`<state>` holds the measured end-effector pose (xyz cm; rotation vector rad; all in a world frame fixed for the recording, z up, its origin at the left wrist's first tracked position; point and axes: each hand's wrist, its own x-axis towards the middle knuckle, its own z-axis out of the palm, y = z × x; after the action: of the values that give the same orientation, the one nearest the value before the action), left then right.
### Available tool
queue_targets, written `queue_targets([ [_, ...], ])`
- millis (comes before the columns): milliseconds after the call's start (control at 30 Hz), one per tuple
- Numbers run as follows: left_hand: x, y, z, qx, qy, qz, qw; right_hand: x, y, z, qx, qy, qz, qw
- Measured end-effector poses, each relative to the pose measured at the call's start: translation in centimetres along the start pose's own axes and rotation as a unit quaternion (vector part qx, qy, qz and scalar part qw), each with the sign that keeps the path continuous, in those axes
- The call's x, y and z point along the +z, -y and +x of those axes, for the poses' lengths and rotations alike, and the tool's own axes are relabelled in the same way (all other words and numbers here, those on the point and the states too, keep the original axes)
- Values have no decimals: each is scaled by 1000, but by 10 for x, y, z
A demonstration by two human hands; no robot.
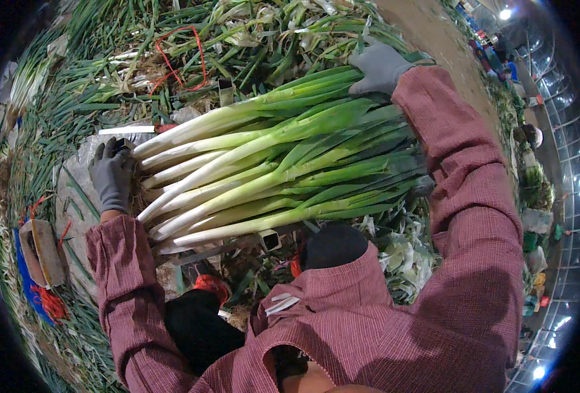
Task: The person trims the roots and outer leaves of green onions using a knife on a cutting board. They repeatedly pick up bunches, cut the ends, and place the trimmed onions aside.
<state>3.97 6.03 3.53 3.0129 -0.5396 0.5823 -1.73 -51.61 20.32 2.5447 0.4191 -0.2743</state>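
Observation:
A thick bundle of large green onions point(270, 162) lies crosswise before me, white root ends to the left and green leaves to the right. It rests over a frame of square metal tube point(271, 239). My left hand point(111, 172), in a grey glove, lies against the root ends with its fingers apart. At the far side of the leafy end, my right hand point(381, 69), also gloved in grey, grips the upper leaves; its fingertips are partly hidden. Beyond my left hand lies a knife point(128, 130) with a pale blade and a red handle, its handle end close to the top stalks.
Loose leaves and onion stalks point(260, 39) cover the ground beyond the frame, with a loop of red twine point(201, 59) on them. At left lie a worn box-like object point(42, 253) and a tangle of red twine point(52, 304). Peeled scraps point(408, 260) are heaped near my right elbow.

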Motion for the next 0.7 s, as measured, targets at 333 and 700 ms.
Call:
queue_targets([
  [333,5,4,-1,-3,15,2,1000,4,-5,-34,-60,-136,-41,988],
  [700,7,3,-1,33,-67,11,997,69,-22,-39,200,-10,63,978],
])
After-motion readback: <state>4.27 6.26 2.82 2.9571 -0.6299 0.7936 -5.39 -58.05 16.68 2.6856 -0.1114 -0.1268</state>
